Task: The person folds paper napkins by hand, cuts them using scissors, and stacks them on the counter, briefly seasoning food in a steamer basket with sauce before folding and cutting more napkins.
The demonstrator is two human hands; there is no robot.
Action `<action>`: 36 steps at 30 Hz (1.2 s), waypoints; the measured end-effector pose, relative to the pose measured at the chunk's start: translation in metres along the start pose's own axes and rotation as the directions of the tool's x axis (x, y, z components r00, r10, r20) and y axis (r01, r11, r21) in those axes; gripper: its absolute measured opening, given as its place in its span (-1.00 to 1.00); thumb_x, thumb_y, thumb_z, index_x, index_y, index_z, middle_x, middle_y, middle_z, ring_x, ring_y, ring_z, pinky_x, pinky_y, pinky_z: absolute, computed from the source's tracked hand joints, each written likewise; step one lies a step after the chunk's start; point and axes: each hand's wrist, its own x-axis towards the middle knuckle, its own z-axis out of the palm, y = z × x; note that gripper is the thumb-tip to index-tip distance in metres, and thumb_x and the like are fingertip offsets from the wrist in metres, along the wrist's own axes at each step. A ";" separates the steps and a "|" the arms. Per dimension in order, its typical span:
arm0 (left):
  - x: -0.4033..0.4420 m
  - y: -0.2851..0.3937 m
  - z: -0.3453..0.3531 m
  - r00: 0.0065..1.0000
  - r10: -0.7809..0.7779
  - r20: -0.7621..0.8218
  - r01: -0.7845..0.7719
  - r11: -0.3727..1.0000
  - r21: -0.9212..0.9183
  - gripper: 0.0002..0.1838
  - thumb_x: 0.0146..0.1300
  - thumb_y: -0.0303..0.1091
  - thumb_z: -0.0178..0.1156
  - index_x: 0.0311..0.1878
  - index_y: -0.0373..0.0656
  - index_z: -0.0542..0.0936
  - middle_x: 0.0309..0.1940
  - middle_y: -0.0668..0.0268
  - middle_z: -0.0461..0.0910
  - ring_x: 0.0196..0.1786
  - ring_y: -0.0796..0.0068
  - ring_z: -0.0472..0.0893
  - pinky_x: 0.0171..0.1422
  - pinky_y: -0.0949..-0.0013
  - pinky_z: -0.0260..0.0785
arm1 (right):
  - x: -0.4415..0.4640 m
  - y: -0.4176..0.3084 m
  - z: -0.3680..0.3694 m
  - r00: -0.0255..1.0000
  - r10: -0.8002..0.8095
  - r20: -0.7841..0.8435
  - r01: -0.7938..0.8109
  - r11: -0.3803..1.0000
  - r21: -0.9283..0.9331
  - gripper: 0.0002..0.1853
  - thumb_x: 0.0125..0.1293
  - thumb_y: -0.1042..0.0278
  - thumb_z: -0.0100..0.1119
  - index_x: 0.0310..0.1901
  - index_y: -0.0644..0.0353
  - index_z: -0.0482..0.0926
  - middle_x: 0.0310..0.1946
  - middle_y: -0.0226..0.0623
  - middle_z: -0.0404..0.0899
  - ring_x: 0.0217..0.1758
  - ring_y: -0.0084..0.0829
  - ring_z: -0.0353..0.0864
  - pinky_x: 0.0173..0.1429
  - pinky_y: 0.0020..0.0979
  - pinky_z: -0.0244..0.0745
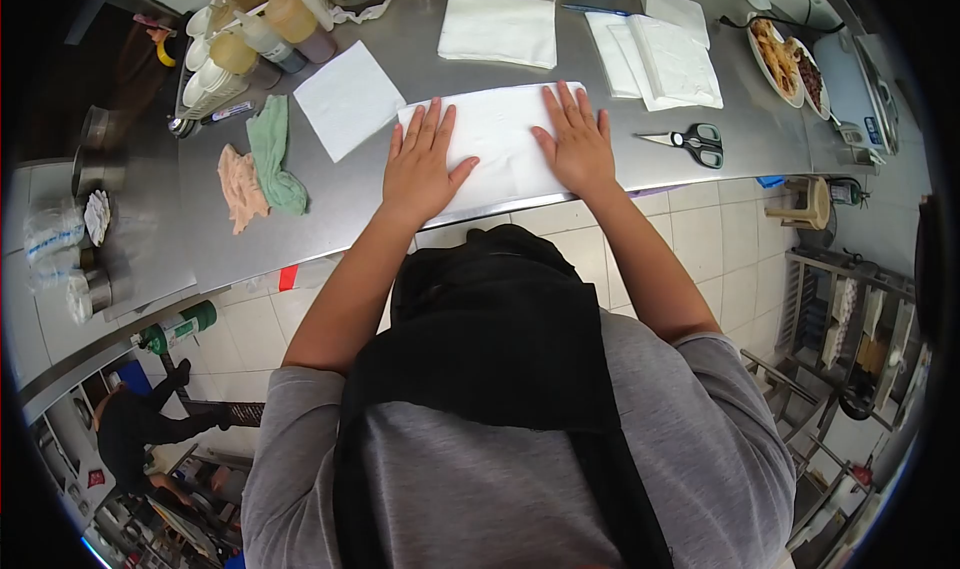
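Observation:
A stack of white paper sheets (495, 144) lies on the steel counter, close to its front edge. My left hand (422, 164) rests flat on its left side with the fingers spread. On the right side my right hand (578, 147) lies flat too, fingers apart. Neither hand grasps anything. A single white sheet (348, 101) lies turned at an angle to the left of my left hand. To the right of my right hand are black-handled scissors (700, 146), their blades pointing left. Behind the stack sits a folded pile of white paper (497, 29).
More white paper (675, 64) and a blue pen (597, 10) lie at the back right. Two plates of food, one nearer (775, 59), stand far right. Green (277, 154) and peach cloths (243, 189) lie left, near a bottle basket (212, 91). Another person (130, 429) is at lower left.

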 end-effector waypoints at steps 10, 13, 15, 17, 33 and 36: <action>0.019 -0.093 -0.033 0.978 -0.070 -0.195 0.014 0.961 -0.276 -0.71 0.15 -0.36 0.37 -0.05 -0.17 0.66 0.00 0.19 0.62 0.05 0.17 0.61 0.15 0.26 0.45 | -0.020 -0.076 -0.002 0.865 -0.501 0.000 0.493 0.851 0.183 -0.35 0.43 -0.02 0.01 0.50 -0.14 0.16 0.50 -0.51 0.19 0.57 -0.25 0.10 0.56 0.12 -0.09; 0.023 -0.092 -0.029 0.966 -0.165 -0.201 0.102 0.950 -0.294 -0.80 0.14 -0.35 0.39 -0.17 -0.16 0.69 -0.07 0.24 0.65 -0.01 0.21 0.63 0.11 0.28 0.46 | -0.025 -0.065 -0.005 0.844 -0.536 0.003 0.530 0.836 0.138 -0.36 0.42 -0.05 0.02 0.49 -0.17 0.18 0.49 -0.57 0.20 0.56 -0.31 0.11 0.57 0.10 -0.08; 0.025 -0.091 -0.029 0.956 -0.247 -0.160 0.169 0.905 -0.391 -0.84 0.17 -0.37 0.35 -0.19 -0.16 0.69 -0.11 0.25 0.67 -0.06 0.23 0.65 0.07 0.32 0.46 | -0.027 -0.060 -0.007 0.834 -0.551 0.012 0.544 0.826 0.147 -0.35 0.42 -0.05 0.03 0.49 -0.17 0.18 0.50 -0.59 0.20 0.56 -0.32 0.11 0.57 0.09 -0.08; 0.027 -0.089 -0.029 0.959 -0.205 -0.194 0.135 0.937 -0.322 -0.86 0.20 -0.38 0.32 -0.18 -0.17 0.69 -0.12 0.24 0.67 -0.08 0.23 0.66 0.05 0.33 0.46 | -0.028 -0.060 -0.007 0.840 -0.542 0.018 0.533 0.832 0.156 -0.35 0.42 -0.04 0.03 0.50 -0.16 0.18 0.49 -0.61 0.20 0.56 -0.32 0.11 0.57 0.09 -0.09; -0.019 -0.038 -0.104 0.984 -0.107 -0.144 -0.044 0.632 -0.773 -0.71 0.34 -0.43 0.20 0.06 -0.21 0.42 -0.06 0.25 0.56 -0.06 0.48 0.52 0.06 0.42 0.37 | 0.055 -0.142 -0.061 0.825 -0.497 -0.269 0.564 0.705 0.430 -0.21 0.19 0.42 0.32 0.44 -0.24 0.23 0.13 -0.37 0.59 0.23 -0.19 0.52 0.37 0.10 0.16; -0.029 -0.012 -0.116 0.937 0.000 -0.350 -0.166 0.881 -0.443 -0.54 0.24 -0.47 0.27 0.17 -0.22 0.36 0.07 0.15 0.50 0.06 0.30 0.53 0.19 0.34 0.35 | 0.047 -0.149 -0.096 0.825 -0.535 -0.183 0.543 0.659 0.520 -0.27 0.21 0.48 0.27 0.39 -0.30 0.30 0.02 -0.43 0.64 0.12 -0.22 0.61 0.34 0.03 0.28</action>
